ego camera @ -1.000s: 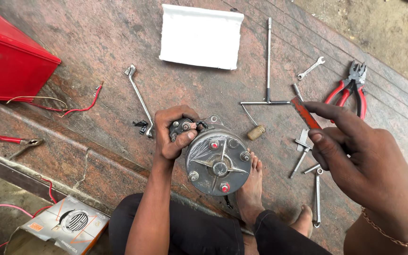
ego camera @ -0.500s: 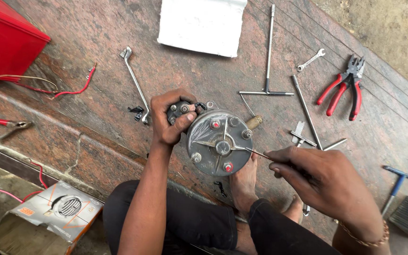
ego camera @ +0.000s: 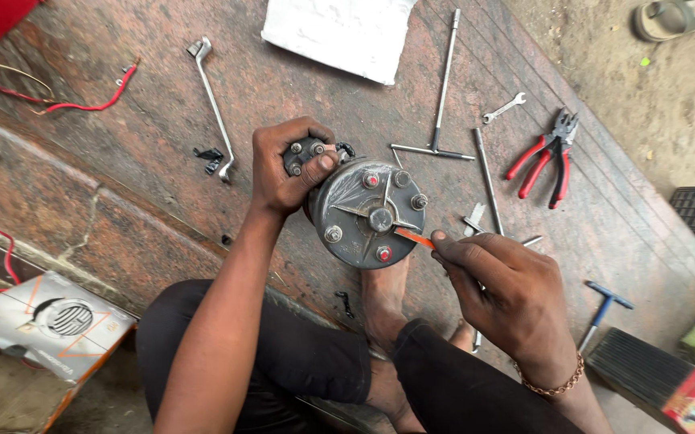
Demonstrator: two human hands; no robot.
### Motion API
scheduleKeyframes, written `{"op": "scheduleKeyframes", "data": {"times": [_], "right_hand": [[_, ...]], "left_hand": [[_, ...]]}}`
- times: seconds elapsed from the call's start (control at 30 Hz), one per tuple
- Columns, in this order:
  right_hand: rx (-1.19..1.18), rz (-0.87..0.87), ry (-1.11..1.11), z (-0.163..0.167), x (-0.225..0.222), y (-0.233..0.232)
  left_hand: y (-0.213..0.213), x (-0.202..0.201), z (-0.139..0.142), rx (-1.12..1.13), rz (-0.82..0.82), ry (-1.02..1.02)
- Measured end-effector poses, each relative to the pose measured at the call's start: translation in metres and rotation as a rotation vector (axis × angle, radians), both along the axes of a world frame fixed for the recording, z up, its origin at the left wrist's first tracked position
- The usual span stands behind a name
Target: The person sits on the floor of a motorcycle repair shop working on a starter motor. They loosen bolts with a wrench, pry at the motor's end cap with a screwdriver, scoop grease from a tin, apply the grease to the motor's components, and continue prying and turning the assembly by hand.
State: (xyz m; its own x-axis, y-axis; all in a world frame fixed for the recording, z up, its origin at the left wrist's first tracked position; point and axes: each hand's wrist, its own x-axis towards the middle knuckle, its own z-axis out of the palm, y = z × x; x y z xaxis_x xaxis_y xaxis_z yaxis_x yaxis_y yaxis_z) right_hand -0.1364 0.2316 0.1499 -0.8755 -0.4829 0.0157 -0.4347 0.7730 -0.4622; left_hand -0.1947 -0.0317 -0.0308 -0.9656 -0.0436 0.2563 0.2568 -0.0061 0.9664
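left hand still grips the round motor; right hand now pinches orange-handled screwdriver closer in.

Right hand: one second back, raised well clear of the motor, screwdriver held aloft; half a second back, lowered, tip at the motor's right face; now closed on the orange handle, tip just right of the hub. Left hand: grip on the motor's upper left shifts slightly, thumb now across the bolted cap. Motor: tilts a little further toward the right hand.
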Motion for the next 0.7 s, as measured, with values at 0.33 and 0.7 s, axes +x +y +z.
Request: {"op": "scheduleKeyframes", "data": {"times": [0.33,0.7], "right_hand": [[0.124,-0.079,-0.027,0.008,0.004,-0.006],[-0.001,-0.080,-0.036,-0.001,0.002,-0.003]], "left_hand": [[0.003,0.002,-0.003,0.031,0.048,0.034],[0.002,0.003,0.001,0.048,0.062,0.064]]}}
